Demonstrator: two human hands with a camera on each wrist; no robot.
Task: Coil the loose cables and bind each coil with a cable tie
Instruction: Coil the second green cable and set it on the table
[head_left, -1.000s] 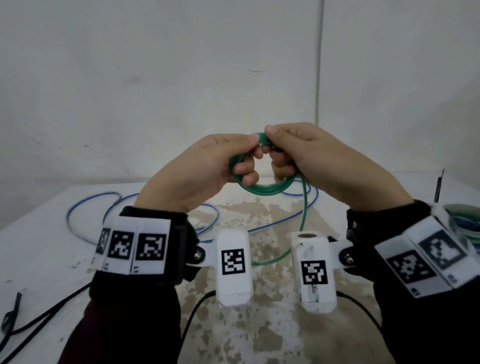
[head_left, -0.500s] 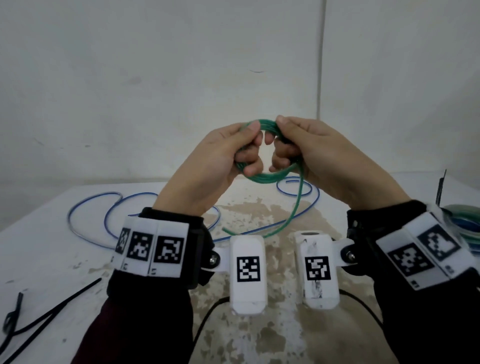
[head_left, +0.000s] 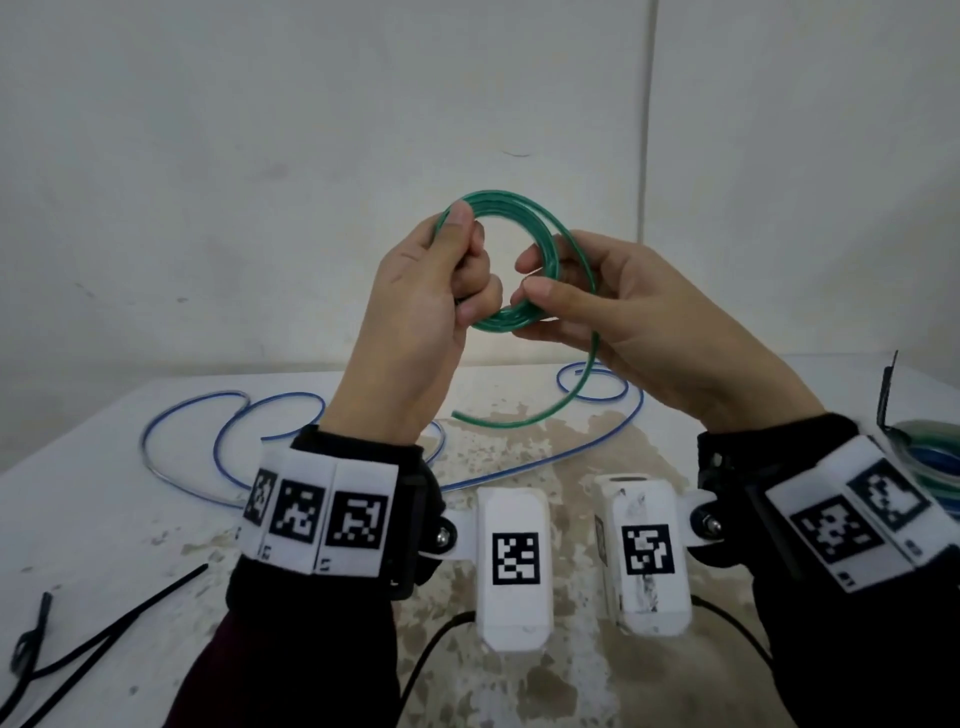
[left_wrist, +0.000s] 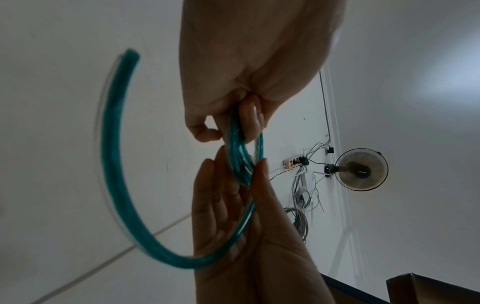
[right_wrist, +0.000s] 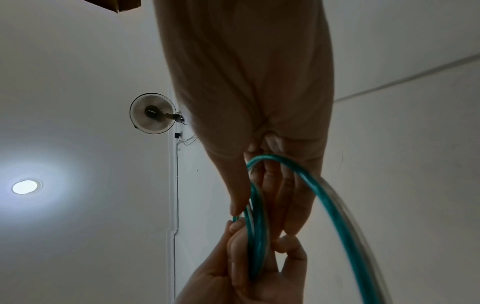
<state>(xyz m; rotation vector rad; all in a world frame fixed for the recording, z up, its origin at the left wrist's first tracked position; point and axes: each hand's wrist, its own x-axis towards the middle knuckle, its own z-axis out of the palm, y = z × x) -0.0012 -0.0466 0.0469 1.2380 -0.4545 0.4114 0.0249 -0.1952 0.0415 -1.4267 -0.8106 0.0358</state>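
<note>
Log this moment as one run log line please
step: coiling green cable | left hand: grips coil | right hand: pinches coil, tail hangs free | blue cable: loose on table | tie: not yet on

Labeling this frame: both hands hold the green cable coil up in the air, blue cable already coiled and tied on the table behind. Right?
One thing is off: the blue cable is not coiled or tied; the head view shows it sprawled in loose loops across the table. The rest holds: the left hand and right hand both hold the green cable coil up in the air.
</note>
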